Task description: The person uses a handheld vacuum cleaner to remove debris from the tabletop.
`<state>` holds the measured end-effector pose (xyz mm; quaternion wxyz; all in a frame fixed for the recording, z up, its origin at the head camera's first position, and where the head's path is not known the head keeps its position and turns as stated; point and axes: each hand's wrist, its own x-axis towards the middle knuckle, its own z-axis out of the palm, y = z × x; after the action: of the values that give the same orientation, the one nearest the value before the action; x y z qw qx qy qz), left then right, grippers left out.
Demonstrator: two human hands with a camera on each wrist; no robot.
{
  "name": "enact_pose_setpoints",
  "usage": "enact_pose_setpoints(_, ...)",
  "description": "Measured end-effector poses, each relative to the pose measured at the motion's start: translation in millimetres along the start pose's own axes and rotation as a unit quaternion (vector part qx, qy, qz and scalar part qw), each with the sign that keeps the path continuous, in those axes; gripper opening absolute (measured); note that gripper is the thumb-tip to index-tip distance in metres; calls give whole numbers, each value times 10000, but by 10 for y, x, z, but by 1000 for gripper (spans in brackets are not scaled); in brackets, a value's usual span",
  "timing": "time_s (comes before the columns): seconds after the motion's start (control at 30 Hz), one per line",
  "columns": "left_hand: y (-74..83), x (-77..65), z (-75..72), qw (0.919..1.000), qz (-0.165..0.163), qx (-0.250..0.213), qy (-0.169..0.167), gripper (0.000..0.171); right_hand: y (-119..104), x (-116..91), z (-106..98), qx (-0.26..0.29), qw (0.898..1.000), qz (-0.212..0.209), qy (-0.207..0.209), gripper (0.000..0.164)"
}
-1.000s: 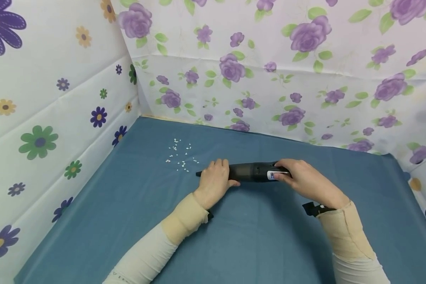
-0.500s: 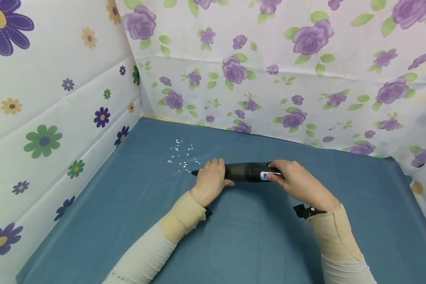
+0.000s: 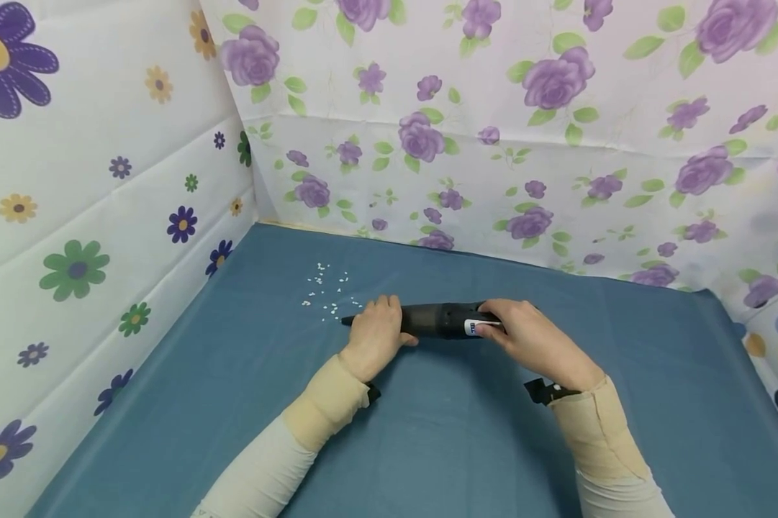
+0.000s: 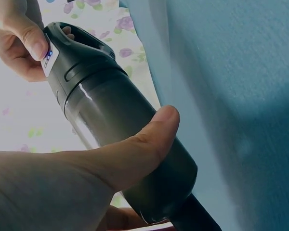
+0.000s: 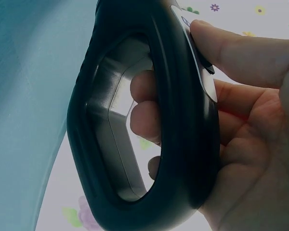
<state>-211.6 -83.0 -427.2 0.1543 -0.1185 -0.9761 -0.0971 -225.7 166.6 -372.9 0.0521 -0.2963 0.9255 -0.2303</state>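
Note:
A black handheld vacuum cleaner (image 3: 427, 321) lies nearly level over the blue cloth, its narrow nozzle (image 3: 347, 321) pointing left. My left hand (image 3: 376, 332) grips its front end, and in the left wrist view the thumb (image 4: 151, 139) wraps over the smoky dust cup (image 4: 111, 113). My right hand (image 3: 536, 341) holds the rear loop handle (image 5: 185, 125). Fingers pass through the loop, and the thumb (image 5: 231, 50) rests by the silver panel with small lit marks. Small white bits (image 3: 324, 291) lie scattered on the cloth, the nearest ones right beside the nozzle tip.
Blue cloth (image 3: 427, 446) covers the table. A white sheet with purple roses (image 3: 421, 137) hangs along the back, and another flower-printed sheet (image 3: 74, 270) lines the left side. A dotted sheet (image 3: 777, 338) shows at the right edge.
Both hands have moved the vacuum cleaner slightly left, bringing its nozzle up to the near edge of the white bits. The grip of both hands looks the same.

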Motion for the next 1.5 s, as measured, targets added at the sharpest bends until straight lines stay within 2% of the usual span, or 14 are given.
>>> enact_pose_setpoints(0.3,14,22,51,9998,129,-144,96,63,1,-24,-32,-74,9999,90,16,19)
enact_pose_setpoints(0.6,60,57,123,9981,395,-440,165,61,-56,-119,-143,-422,9984,347,-123,19)
enact_pose_setpoints(0.8,71,89,176,9962,631,-566,178,60,-79,-181,-177,-590,9971,485,-52,19)
enact_pose_setpoints(1.03,30,89,180,9969,466,-638,61,61,-98,-168,-142,-583,9978,301,-61,19)
enact_pose_setpoints(1.33,51,110,182,9962,518,-695,84,60,-59,-167,-169,-595,9976,319,-166,21)
enact_pose_setpoints(1.5,69,120,184,9967,454,-673,-36,64,-60,-174,-189,-596,9970,415,-263,24)
